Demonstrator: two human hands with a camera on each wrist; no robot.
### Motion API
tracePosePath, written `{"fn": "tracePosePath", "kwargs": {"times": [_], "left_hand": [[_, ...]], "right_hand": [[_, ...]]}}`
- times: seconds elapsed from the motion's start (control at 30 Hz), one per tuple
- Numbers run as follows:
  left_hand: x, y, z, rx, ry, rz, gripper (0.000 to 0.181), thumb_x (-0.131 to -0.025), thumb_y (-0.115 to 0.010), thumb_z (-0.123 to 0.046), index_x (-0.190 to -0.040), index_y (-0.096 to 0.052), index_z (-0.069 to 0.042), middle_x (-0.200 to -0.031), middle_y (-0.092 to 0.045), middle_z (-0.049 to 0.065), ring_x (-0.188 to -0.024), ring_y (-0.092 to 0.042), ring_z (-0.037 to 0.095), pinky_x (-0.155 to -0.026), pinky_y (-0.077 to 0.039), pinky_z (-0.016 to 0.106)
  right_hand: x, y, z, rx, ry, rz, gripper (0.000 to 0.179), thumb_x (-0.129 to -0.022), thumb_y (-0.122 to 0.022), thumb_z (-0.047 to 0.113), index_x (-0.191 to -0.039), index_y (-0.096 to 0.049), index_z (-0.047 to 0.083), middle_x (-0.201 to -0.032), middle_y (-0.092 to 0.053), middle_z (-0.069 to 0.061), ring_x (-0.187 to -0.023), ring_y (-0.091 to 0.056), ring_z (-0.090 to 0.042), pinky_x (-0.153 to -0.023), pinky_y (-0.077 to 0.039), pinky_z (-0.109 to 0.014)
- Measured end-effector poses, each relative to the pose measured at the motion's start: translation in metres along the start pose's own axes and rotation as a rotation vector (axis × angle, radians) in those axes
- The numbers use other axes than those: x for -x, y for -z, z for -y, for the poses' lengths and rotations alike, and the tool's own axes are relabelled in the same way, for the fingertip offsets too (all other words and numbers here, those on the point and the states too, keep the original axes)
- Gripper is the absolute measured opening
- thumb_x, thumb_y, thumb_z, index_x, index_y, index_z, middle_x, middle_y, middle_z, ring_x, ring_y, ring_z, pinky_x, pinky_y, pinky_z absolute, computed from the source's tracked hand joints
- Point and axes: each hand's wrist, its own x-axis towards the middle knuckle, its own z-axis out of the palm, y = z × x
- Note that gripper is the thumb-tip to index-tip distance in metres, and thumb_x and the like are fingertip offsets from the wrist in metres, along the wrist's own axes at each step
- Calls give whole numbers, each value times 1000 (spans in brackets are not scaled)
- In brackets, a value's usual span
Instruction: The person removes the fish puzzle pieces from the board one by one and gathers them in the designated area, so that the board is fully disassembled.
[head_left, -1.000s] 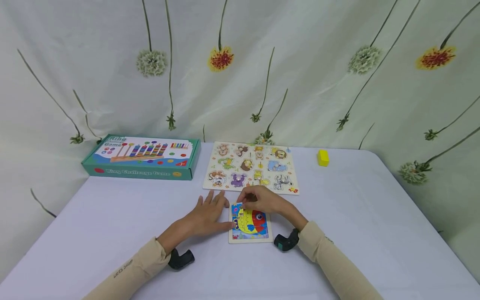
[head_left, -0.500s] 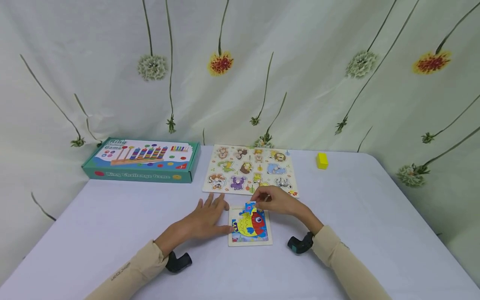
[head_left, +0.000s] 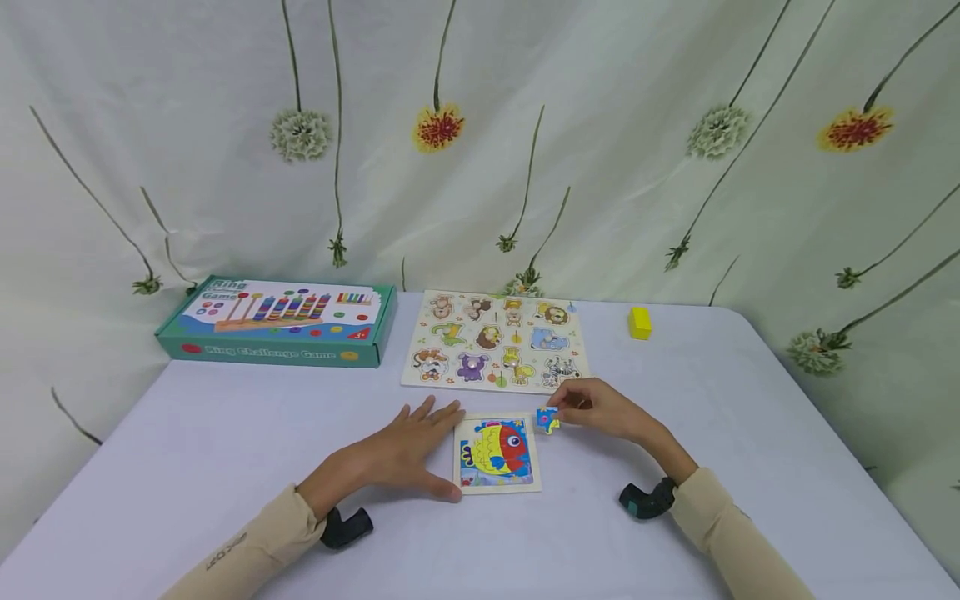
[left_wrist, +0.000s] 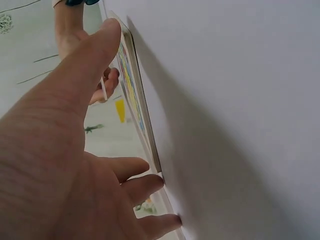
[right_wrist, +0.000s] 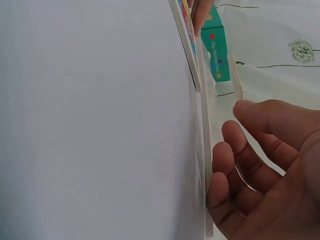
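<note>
A small framed fish puzzle [head_left: 495, 454] lies flat in the middle of the table, its upper left part without a piece. My left hand [head_left: 401, 450] is spread along the frame's left side, thumb and fingertips right at its edge. Just off the frame's upper right corner, my right hand [head_left: 603, 408] pinches a blue and yellow puzzle piece [head_left: 547, 420] between thumb and forefinger. In the right wrist view the piece [right_wrist: 235, 77] appears edge-on at the thumb tip, raised above the table, with the other fingers loosely curled.
Behind the fish puzzle lies a larger animal peg puzzle board [head_left: 495, 342]. A green ring game box [head_left: 277, 322] stands at the back left. A yellow block [head_left: 640, 323] sits at the back right, before a flowered curtain [head_left: 615, 150].
My right hand has lifted the piece out of the fish puzzle and carried it right, past the frame. My left hand's thumb has slid down to the frame's lower left corner.
</note>
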Motion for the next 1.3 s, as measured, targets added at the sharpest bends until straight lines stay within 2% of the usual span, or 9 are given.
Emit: {"fn": "tracePosePath", "kwargs": {"times": [0.23, 0.53, 0.7, 1.3], "left_hand": [[2, 0, 0, 2, -34, -10, 106, -67, -79, -58, -152, -28, -19, -159, -22, -3, -148, -4, 32, -117, -5, 57], [3, 1, 0, 4, -25, 0, 103, -69, -78, -56, -152, -28, -21, -159, -21, -5, -148, -3, 30, -117, -5, 56], [3, 2, 1, 12, -27, -1, 103, -70, -78, -55, -153, -27, -20, -159, -22, -5, -148, -3, 29, -117, -6, 55], [3, 0, 2, 10, -14, -10, 103, -70, -78, -54, -153, -27, -20, -159, -23, -5, -148, -4, 27, -118, -6, 54]], "right_hand": [[8, 5, -8, -10, -39, -4, 14, -90, -63, 6, -102, -69, 5, -91, -64, -4, -84, -55, -21, -73, -48, -23], [9, 7, -15, 12, 12, -16, 12, -89, -63, 6, -98, -70, 4, -89, -67, 1, -79, -56, -14, -72, -49, -22], [9, 7, -13, 0, -18, -12, 13, -89, -63, 4, -100, -70, 2, -90, -66, -4, -81, -55, -14, -74, -49, -20], [9, 4, -13, 27, -44, -16, 14, -89, -62, -1, -100, -69, -2, -91, -65, -9, -76, -49, -17, -62, -41, -18]]}}
